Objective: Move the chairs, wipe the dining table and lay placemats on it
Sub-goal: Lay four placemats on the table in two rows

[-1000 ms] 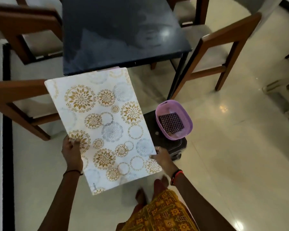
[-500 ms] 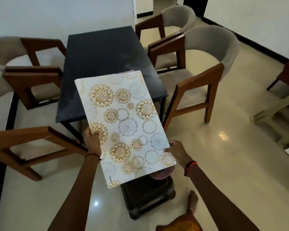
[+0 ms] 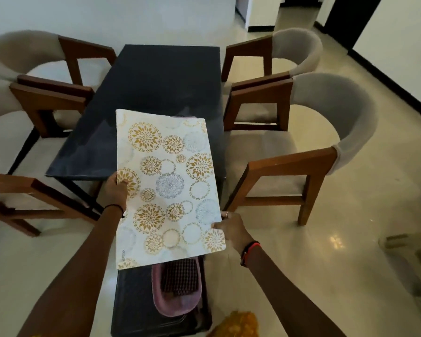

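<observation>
A white placemat stack (image 3: 167,186) with gold and grey flower circles is held in the air over the near end of the dark dining table (image 3: 156,88). My left hand (image 3: 114,190) grips its left edge, thumb on top. My right hand (image 3: 230,228) pinches its lower right edge. A second mat's edge shows under the top one at the far side. Wooden chairs with grey padded backs stand pulled away from the table, two at the right (image 3: 326,132) (image 3: 277,57) and others at the left (image 3: 41,69).
Below the mats a black stool (image 3: 131,312) carries a pink basket (image 3: 175,305) holding a dark checked cloth (image 3: 180,278). Another wooden chair frame (image 3: 24,195) stands at the near left. Glossy tiled floor stretches to the right, with a pale plastic chair (image 3: 408,249) at the far right edge.
The mats have been lifted and carried forward from beside the stool to above the table's near end. My view has risen, showing the whole table and the chairs around it.
</observation>
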